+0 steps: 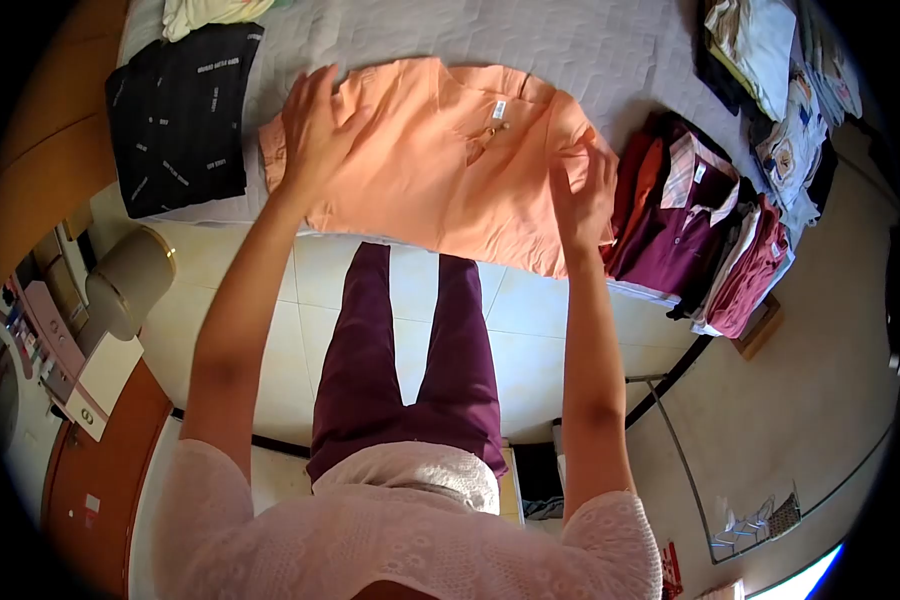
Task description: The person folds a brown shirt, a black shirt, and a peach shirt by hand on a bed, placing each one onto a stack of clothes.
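An orange top (pixel 420 160) lies spread on the bed, its neckline with a small white label toward the far side and its lower part at the near edge. On its left part rests my left hand (pixel 320 125), fingers apart. My right hand (pixel 585 195) lies on the right sleeve area, fingers spread and pointing away from me. Neither hand visibly pinches the cloth.
A folded black garment (pixel 185 120) lies at the bed's left. Right of the top are a maroon shirt with a checked collar (pixel 685 220) and red garments (pixel 750 270). More clothes (pixel 795 140) are piled far right. A beige stool (pixel 130 280) stands on the floor at left.
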`<state>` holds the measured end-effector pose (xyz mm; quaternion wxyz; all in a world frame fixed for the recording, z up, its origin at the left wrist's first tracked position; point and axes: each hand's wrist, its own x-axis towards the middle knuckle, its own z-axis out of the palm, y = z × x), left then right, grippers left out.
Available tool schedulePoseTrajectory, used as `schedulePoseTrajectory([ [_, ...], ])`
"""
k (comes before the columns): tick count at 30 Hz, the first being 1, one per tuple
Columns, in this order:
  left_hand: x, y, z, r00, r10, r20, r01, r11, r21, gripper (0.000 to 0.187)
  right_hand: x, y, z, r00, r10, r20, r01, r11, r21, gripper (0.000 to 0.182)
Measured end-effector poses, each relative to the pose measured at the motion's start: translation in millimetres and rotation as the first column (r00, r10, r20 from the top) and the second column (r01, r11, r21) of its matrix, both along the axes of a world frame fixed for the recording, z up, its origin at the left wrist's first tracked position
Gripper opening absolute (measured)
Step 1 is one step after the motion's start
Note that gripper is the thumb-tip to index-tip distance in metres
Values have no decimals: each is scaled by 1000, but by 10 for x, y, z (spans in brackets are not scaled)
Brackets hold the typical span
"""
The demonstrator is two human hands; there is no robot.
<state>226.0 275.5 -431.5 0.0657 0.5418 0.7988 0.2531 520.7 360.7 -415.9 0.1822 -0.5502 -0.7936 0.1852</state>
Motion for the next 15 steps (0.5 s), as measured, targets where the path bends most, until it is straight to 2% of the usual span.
schedulePoseTrajectory([
  [1, -22, 116, -76, 998, -33, 55, 40, 990, -135, 35, -55, 124, -90, 1000, 7, -3, -7, 998, 60, 47],
  [2, -49, 199, -145, 992, -57, 111, 85, 960, -268, 30, -136, 241, -192, 999, -39, 5, 38, 995, 93, 41],
  [3, -98, 238, -241, 993, -57, 106, 84, 959, -270, 30, -194, 314, -247, 996, -86, 12, 84, 989, 125, 36],
  [4, -167, 247, -335, 957, 17, 289, 100, 918, -384, 25, -172, 368, -239, 996, -85, 5, 84, 989, 125, 36],
  [5, -219, 246, -328, 886, 113, 450, 136, 863, -486, 20, -135, 447, -200, 995, -42, 93, 47, 998, -46, 29],
  [6, -268, 205, -306, 889, 114, 444, 131, 865, -484, 20, -111, 514, -156, 985, 16, 173, 22, 976, -217, 23],
  [7, -306, 146, -271, 931, 24, 364, 105, 938, -329, 15, -79, 546, -95, 986, 18, 168, 19, 977, -213, 23],
  [8, -333, 122, -213, 963, -51, 266, 96, 983, -159, 11, -45, 552, 29, 999, -28, 33, 33, 987, -158, 19],
  [9, -355, 136, -161, 963, -53, 263, 95, 984, -148, 11, 9, 556, 137, 992, -66, -103, 55, 993, -102, 15],
  [10, -375, 155, -112, 922, -57, 384, 58, 998, 8, 10, 79, 571, 207, 953, -41, -301, 17, 997, -81, 12],
  [11, -419, 171, -47, 865, -81, 495, 2, 987, 159, 8, 178, 589, 272, 925, -54, -377, -14, 984, -175, 7],
  [12, -514, 185, 134, 844, 36, 535, 11, 996, -85, 5, 209, 619, 388, 822, -138, -552, -48, 950, -308, 6],
  [13, -609, 240, 186, 632, -74, 771, 42, 997, 62, 4, 228, 660, 518, 685, -239, -688, -115, 897, -426, 5],
  [15, -687, 402, 579, 385, -35, 922, -42, 998, 55, 5, 202, 841, 843, 635, -145, -759, -193, 921, -338, 10],
])
